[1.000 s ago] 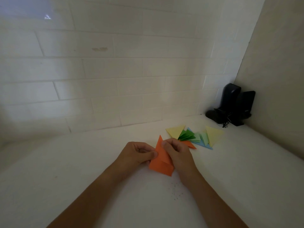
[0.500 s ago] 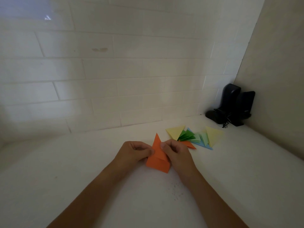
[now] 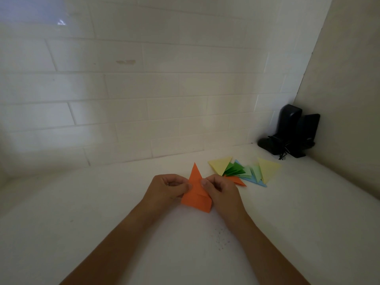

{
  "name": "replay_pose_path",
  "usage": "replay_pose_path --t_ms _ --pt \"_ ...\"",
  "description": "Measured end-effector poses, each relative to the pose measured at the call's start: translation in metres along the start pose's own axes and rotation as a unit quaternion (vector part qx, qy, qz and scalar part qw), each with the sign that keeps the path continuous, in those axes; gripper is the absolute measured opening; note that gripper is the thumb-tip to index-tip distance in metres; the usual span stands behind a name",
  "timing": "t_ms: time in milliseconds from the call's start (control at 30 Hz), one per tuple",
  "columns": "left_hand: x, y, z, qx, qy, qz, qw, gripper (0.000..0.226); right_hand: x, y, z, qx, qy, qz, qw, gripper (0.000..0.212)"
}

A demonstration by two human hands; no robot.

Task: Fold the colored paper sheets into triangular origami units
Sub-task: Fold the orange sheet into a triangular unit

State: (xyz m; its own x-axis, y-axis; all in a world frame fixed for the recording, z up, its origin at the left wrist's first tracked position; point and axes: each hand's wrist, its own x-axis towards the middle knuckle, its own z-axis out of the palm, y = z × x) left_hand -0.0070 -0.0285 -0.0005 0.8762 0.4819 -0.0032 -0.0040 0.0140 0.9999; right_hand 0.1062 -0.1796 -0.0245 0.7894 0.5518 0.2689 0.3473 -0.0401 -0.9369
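Partly hidden, orange paper [image 3: 196, 195] pinched by left hand [image 3: 166, 189], right hand [image 3: 221, 191].

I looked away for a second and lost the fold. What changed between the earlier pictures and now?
The orange folded paper piece slid slightly left, its tip now pointing straighter up. Left hand and right hand kept pinching it, shifting with it. The pile of finished coloured paper triangles and the black speakers stayed put.
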Motion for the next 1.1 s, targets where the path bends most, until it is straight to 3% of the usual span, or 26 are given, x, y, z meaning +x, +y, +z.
replay_pose_path --t_ms 833,1100 --pt "0.0014 0.0024 -0.0037 -0.045 0.059 -0.004 0.997 0.007 -0.0021 -0.0028 -0.0005 -0.01 -0.02 0.009 1.0 0.024" --pt "0.0011 0.0012 -0.0018 -0.017 0.041 -0.015 0.999 0.009 -0.0011 0.0001 -0.0017 -0.042 -0.016 0.003 0.999 0.02"
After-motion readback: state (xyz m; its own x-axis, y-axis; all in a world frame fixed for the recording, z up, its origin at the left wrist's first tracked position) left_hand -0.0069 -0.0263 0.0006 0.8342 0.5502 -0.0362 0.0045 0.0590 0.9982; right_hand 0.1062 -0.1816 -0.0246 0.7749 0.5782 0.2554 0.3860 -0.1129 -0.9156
